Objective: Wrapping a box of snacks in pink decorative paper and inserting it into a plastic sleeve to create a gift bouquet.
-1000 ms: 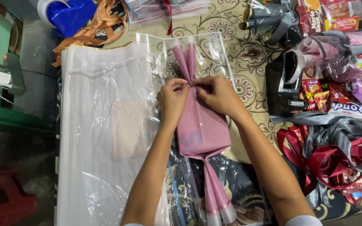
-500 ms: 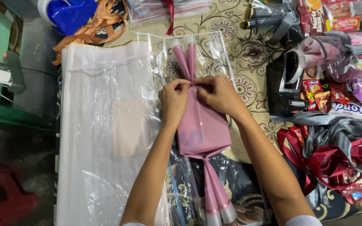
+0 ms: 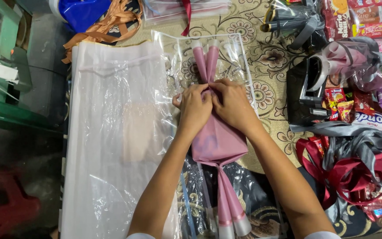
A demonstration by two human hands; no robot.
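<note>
Both forearms reach forward and converge. The left hand (image 3: 194, 106) and right hand (image 3: 231, 104) meet knuckle to knuckle, backs up, fingers (image 3: 208, 90) curled inward and pinched together at the tips.

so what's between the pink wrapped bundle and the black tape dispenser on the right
In the head view, only bare patterned mat lies between the pink bundle and the black dispenser; a clear plastic sheet edges it.

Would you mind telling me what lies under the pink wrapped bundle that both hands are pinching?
Under the pink wrapped bundle lies a clear plastic sheet, and beneath that the patterned floral mat. The left hand and right hand cover its gathered neck; its contents are hidden.
</note>
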